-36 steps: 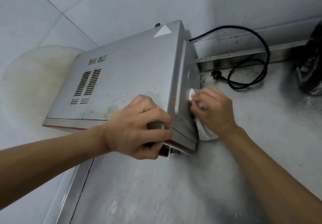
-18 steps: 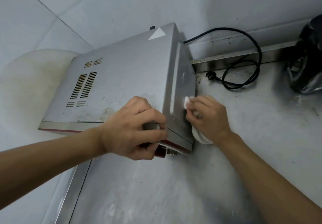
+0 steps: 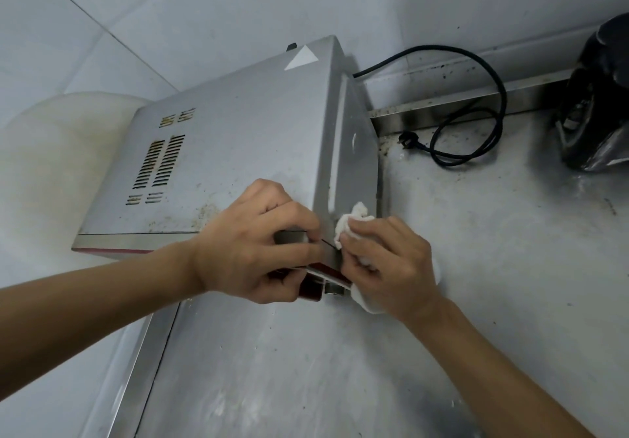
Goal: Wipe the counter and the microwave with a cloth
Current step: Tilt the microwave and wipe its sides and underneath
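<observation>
Cool, even, diffuse light, moderately bright. The steel table (image 3: 510, 267) gives a dull sheen, and a soft shadow pools toward 5 o'clock. Wide-angle distortion splays the wall (image 3: 170, 12) seams near 10 o'clock. Focus is fairly sharp throughout.

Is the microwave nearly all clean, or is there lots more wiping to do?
Lots more, I think. Nothing looks finished. Right now the right hand presses the white cloth on the microwave, near its front corner, while the left hand grips that corner. Left to do: the brown specks on the microwave's vented face, and the counter, which shows smudges and grime along its back edge.
</observation>
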